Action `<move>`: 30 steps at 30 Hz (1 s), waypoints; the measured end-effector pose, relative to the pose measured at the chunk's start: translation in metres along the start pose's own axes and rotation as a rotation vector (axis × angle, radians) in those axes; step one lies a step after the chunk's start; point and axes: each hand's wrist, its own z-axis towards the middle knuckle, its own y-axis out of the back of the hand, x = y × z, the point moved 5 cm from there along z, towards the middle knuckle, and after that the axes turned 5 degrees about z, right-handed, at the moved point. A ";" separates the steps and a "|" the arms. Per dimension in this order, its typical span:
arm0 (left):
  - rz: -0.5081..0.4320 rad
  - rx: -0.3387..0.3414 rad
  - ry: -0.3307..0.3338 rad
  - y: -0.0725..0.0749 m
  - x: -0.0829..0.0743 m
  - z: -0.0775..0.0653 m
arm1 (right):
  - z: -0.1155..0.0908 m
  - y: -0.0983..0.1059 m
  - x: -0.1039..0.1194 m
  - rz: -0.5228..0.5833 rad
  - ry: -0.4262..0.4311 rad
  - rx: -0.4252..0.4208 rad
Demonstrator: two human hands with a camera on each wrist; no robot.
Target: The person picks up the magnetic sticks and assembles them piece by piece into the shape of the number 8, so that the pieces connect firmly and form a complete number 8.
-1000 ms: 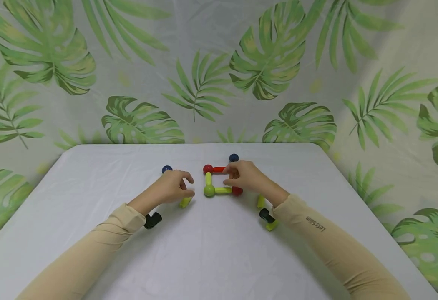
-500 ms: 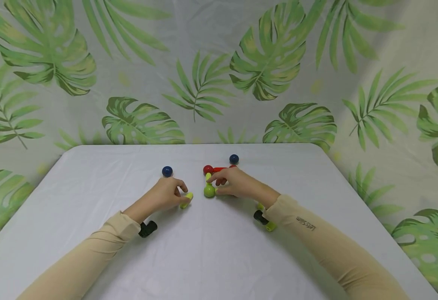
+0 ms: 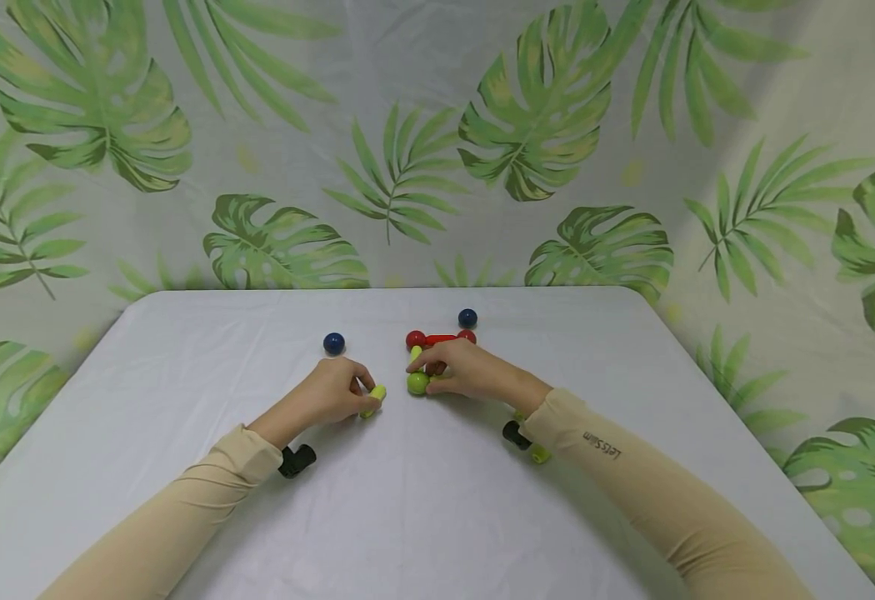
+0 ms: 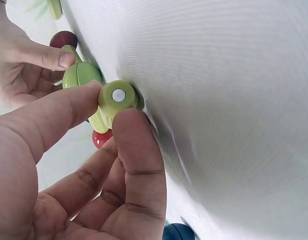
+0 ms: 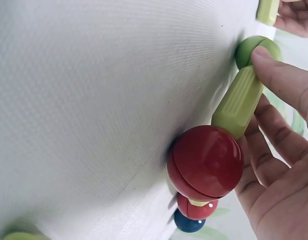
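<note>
My left hand (image 3: 332, 390) pinches a short yellow-green rod (image 4: 119, 96) between thumb and fingertip, its end with a white dot showing in the left wrist view. Just right of it, my right hand (image 3: 471, 365) holds a green ball (image 3: 418, 383), the thumb on the ball where a yellow-green rod (image 5: 237, 102) joins it. That rod leads to a red ball (image 5: 206, 160), hidden under the hand in the head view. Another yellow-green rod (image 3: 415, 353) runs from the green ball to a far red ball (image 3: 416, 339). A red rod (image 3: 441, 339) links this one to another red ball (image 3: 467, 337).
One blue ball (image 3: 334, 343) lies beyond my left hand, another blue ball (image 3: 467, 317) behind the joined pieces. Under my right wrist a loose yellow-green piece (image 3: 540, 454) is partly covered. A leaf-print cloth (image 3: 437, 167) hangs behind the white table (image 3: 422, 517).
My right hand has moved left and toward me, from the red rod side onto the green ball. My left hand has lowered and taken hold of the loose yellow-green rod.
</note>
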 end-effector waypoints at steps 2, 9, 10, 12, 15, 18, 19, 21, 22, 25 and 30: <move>-0.004 -0.004 0.001 0.000 0.000 0.000 | 0.001 0.000 0.000 0.001 0.002 0.001; -0.019 0.001 0.016 0.000 -0.002 0.000 | 0.004 -0.001 -0.005 0.004 0.004 0.001; -0.018 0.003 0.019 0.000 -0.002 0.000 | 0.005 -0.001 -0.005 0.007 -0.001 0.001; -0.018 0.006 0.021 0.000 -0.002 0.000 | 0.006 -0.001 -0.007 0.009 -0.007 -0.001; -0.021 0.008 0.016 0.001 -0.003 -0.001 | 0.008 -0.001 -0.007 0.006 -0.013 -0.005; -0.036 0.014 0.020 0.001 -0.003 -0.001 | 0.008 -0.001 -0.007 0.002 -0.015 -0.007; -0.048 0.022 0.027 0.000 -0.003 -0.001 | 0.009 -0.001 -0.006 0.000 -0.016 -0.006; -0.072 0.036 0.043 -0.001 -0.003 -0.002 | 0.009 0.000 -0.005 0.001 -0.017 -0.003; -0.087 0.045 0.049 -0.002 -0.003 -0.002 | 0.009 0.000 -0.005 0.001 -0.018 -0.001; -0.141 0.065 0.072 -0.005 -0.003 -0.003 | 0.010 0.001 -0.004 -0.003 -0.016 0.005; -0.208 0.078 0.088 -0.009 -0.004 -0.003 | 0.010 0.001 -0.004 0.002 -0.021 0.011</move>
